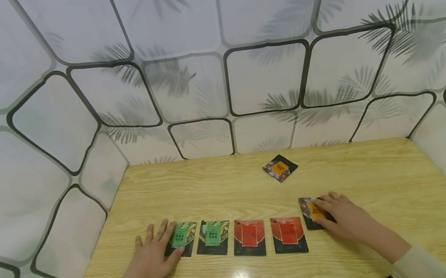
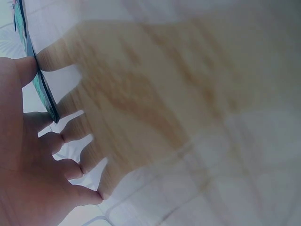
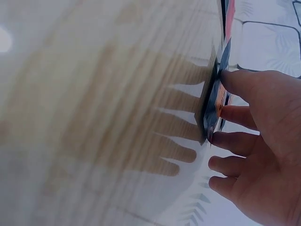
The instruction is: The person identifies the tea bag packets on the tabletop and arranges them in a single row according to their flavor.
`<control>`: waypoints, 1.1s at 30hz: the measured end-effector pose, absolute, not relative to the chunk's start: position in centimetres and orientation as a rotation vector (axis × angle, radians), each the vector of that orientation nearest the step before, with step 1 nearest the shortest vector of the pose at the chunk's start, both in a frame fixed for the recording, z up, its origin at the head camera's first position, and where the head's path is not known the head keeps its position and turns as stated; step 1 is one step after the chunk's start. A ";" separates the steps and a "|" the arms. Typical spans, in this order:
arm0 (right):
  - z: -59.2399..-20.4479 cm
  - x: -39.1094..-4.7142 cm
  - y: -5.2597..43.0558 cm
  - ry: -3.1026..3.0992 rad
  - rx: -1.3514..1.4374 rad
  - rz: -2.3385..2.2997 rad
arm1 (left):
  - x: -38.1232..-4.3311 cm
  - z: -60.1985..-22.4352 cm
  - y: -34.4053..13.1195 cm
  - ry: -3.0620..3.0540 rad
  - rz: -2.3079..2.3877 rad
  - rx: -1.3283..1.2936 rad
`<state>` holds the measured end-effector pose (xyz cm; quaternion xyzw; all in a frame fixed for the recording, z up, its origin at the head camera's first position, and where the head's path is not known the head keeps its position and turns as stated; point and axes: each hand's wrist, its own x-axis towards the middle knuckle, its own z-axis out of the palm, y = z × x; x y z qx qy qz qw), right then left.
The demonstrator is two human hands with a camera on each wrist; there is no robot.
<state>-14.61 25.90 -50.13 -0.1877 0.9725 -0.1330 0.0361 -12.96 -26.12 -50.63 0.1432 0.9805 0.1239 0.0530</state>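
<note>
Five flat packets lie in a row on the wooden table. At the left end my left hand [image 1: 152, 259] spreads its fingers, with thumb and index finger touching a green packet [image 1: 180, 237]. Beside it lies a second green packet [image 1: 213, 237], then two red packets, one left [image 1: 249, 237] and one right [image 1: 288, 233]. At the right end my right hand [image 1: 344, 217] rests thumb and fingertips on a dark packet with an orange label [image 1: 309, 208], covering part of it. In the right wrist view, this dark packet [image 3: 217, 103] sits under the thumb and fingers.
Another dark packet with an orange label [image 1: 280, 168] lies turned at an angle, farther back on the table [image 1: 195, 183]. Walls with a leaf and rounded-grid pattern [image 1: 192, 85] stand behind and at both sides of the table.
</note>
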 end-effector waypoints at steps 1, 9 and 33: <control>-50.1 -14.4 26.0 2.985 -0.573 -0.411 | -12.9 -50.6 -26.1 2.981 0.377 0.435; -50.7 -13.4 26.5 2.969 -0.489 -0.438 | -12.9 -50.4 -26.0 2.981 0.380 0.432; -51.0 -11.0 26.4 2.965 -0.464 -0.474 | -12.9 -50.4 -26.0 2.972 0.373 0.437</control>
